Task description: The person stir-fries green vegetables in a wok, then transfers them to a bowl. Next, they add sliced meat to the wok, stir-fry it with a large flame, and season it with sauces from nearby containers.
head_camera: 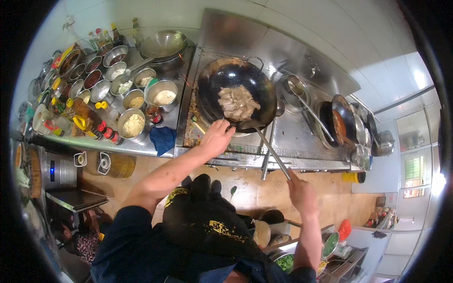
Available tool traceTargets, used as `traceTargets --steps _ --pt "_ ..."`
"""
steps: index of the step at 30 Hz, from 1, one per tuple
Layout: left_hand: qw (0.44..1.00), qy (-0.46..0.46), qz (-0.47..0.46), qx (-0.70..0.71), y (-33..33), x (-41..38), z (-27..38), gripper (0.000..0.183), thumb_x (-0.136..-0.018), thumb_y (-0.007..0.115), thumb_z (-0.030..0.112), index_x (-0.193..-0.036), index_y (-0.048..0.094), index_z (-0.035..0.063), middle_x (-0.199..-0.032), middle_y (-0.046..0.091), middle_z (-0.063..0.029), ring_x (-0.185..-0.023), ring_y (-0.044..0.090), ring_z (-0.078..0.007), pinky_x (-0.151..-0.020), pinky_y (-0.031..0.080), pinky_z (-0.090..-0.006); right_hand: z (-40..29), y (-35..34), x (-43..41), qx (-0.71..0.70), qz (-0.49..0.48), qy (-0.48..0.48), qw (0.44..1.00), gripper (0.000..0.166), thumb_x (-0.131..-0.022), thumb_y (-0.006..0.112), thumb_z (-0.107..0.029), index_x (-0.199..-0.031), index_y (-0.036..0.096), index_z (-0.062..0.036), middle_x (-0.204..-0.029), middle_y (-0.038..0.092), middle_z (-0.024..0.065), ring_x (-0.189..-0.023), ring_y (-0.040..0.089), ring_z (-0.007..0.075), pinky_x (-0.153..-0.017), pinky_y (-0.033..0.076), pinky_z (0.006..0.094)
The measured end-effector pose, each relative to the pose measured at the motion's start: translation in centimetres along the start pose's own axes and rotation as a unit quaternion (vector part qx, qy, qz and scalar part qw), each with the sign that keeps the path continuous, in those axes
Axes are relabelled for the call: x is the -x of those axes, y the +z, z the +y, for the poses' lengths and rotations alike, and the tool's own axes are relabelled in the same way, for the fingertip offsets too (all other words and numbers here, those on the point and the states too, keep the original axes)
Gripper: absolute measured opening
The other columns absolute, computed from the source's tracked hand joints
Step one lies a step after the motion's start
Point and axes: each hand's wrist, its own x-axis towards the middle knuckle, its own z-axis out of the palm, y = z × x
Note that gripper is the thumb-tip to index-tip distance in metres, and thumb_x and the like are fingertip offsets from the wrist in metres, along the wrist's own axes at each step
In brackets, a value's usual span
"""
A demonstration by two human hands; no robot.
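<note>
A black wok (212, 83) sits over the burner with sliced pale meat (239, 103) heaped at its bottom. My left hand (217, 137) is at the wok's near edge, its fingers curled onto the rim; the grip itself is partly hidden. In my right hand (300, 192) is the handle of a long metal wok spatula (274, 154). The blade lies inside the wok by the near rim, just below the meat. At the far side of the wok stands a loop handle (257, 61).
Left counter: metal seasoning bowls (131, 125), oil bottles (83, 115), a blue cloth (162, 140) and a perforated strainer (163, 42). Right of the wok, a ladle (315, 116) rests across a pot and a second wok (342, 109). A person (83, 244) is low at left. Vegetable bowls (331, 244) stand behind me.
</note>
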Motion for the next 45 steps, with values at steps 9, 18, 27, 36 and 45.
traceTargets --steps 9,18,27,36,45 --pt "0.975 -0.218 -0.031 0.006 -2.2 18.3 -3.9 0.056 -0.085 0.070 0.010 -0.138 0.053 0.0042 -0.124 0.056 -0.0235 -0.114 0.056 -0.0435 -0.096 0.050 -0.0488 -4.8 14.2 -20.0 -0.129 0.083 -0.010 0.988 0.042 -0.102 0.056 -0.024 -0.143 0.056 -0.0151 -0.092 0.069 0.0292 -0.088 0.067 0.0476 -0.078 0.052 0.0569" --pt "0.887 -0.355 -0.242 -0.169 -3.0 19.2 -12.1 0.083 -0.085 0.077 0.029 -0.155 0.036 0.0121 -0.158 0.035 -0.0209 -0.139 0.042 -0.0455 -0.107 0.045 -0.0538 0.9 14.5 -10.3 -0.226 0.047 -0.090 0.969 0.043 -0.100 0.062 -0.025 -0.140 0.060 -0.0130 -0.089 0.071 0.0249 -0.075 0.070 0.0358 -0.071 0.055 0.0474" --pt "0.872 -0.392 -0.255 -0.146 -0.3 17.9 -14.4 0.075 -0.081 0.079 0.022 -0.148 0.045 0.0147 -0.154 0.036 -0.0245 -0.132 0.045 -0.0448 -0.106 0.046 -0.0479 -1.7 12.8 -16.9 -0.051 0.039 0.039 0.997 0.046 -0.100 0.056 -0.022 -0.146 0.053 -0.0177 -0.090 0.069 0.0281 -0.085 0.067 0.0477 -0.074 0.053 0.0561" --pt "0.875 -0.482 -0.035 -0.024 -0.4 38.6 -10.4 0.073 -0.082 0.074 0.014 -0.148 0.043 0.0050 -0.146 0.042 -0.0322 -0.132 0.044 -0.0505 -0.112 0.038 -0.0516 -2.9 18.8 -10.9 -0.457 -0.072 -0.042 0.885 0.054 -0.103 0.056 -0.031 -0.151 0.044 -0.0086 -0.092 0.073 0.0201 -0.079 0.071 0.0373 -0.067 0.056 0.0475" --pt "0.746 -0.630 -0.204 -0.068 -3.1 51.2 0.2 0.060 -0.083 0.073 0.024 -0.135 0.052 0.0033 -0.120 0.061 -0.0266 -0.113 0.058 -0.0445 -0.098 0.046 -0.0509 4.4 38.3 -10.2 -0.730 -0.330 0.032 0.598 0.047 -0.093 0.070 -0.032 -0.123 0.064 0.0039 -0.115 0.070 0.0177 -0.107 0.069 0.0303 -0.088 0.058 0.0399"
